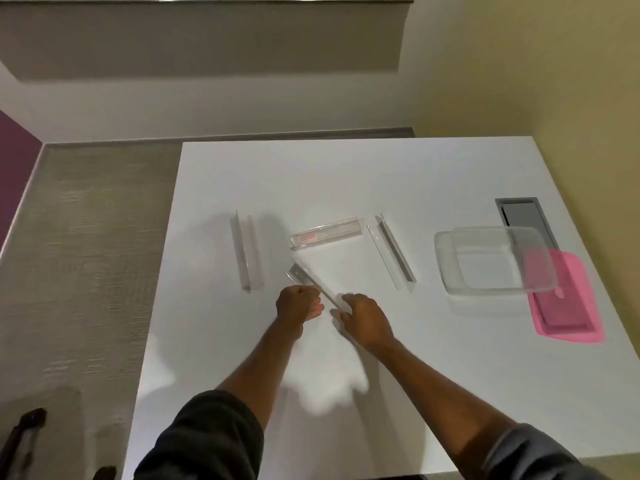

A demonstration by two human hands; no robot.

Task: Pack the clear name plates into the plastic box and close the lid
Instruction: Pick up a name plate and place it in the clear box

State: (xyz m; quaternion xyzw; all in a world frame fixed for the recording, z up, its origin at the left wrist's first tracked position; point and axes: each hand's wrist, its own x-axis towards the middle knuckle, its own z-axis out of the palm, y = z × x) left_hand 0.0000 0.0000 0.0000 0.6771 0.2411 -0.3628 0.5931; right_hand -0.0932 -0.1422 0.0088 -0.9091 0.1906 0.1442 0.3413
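Both hands, left hand (300, 304) and right hand (364, 317), closed on one name plate (311, 282).

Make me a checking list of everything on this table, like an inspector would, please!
Surface: white table, with a grey hatch set into it at the far right.
Job's things: four clear name plates; the left plate, the labelled plate and the right plate lie loose; the near plate is in the hands. The clear plastic box holds no plates. Its pink lid lies beside it, partly under it.
Clutter: nothing seen.
Hands: left hand and right hand both grip the near plate.
Cables: nothing seen.
Surroundings: textured carpet, cream wall, dark objects at the bottom left, too blurred to tell.
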